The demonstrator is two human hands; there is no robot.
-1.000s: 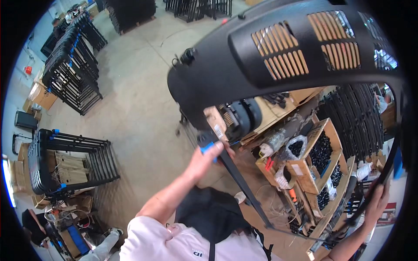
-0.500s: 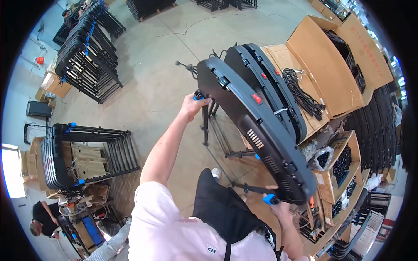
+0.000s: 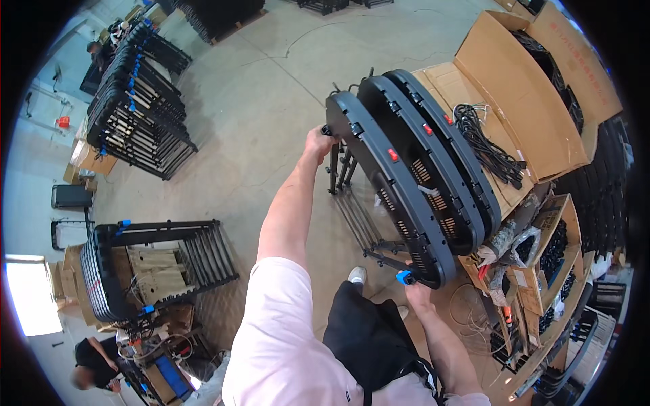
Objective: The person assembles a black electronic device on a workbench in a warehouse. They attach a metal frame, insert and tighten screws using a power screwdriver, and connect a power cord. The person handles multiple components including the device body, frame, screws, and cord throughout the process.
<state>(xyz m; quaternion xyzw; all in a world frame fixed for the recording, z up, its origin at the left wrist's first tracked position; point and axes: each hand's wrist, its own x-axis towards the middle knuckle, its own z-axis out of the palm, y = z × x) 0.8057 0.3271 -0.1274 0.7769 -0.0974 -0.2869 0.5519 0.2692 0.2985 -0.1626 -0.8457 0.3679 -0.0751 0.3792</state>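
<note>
Between my hands stands a black metal frame with a long curved plastic cover (image 3: 389, 179), which carries a red switch and vent slots. My left hand (image 3: 319, 143) is closed around the far end of this frame. At the near end my right hand (image 3: 418, 294) is closed by a blue clip (image 3: 405, 277), its fingers partly hidden behind the frame. Two similar covers, a middle one (image 3: 433, 172) and a right one (image 3: 460, 159), stand upright just right of it, nearly parallel.
Right of the frames are an open carton (image 3: 521, 115), coiled black cables (image 3: 484, 145) and wooden bins (image 3: 542, 257) of small black parts. More stacked frames stand at left (image 3: 162, 264) and far left (image 3: 139, 101). A person (image 3: 98, 362) bends over at lower left.
The held frame has moved down and away from me, lining up beside the other two. Both hands have moved with it, the left one to the right and upward.
</note>
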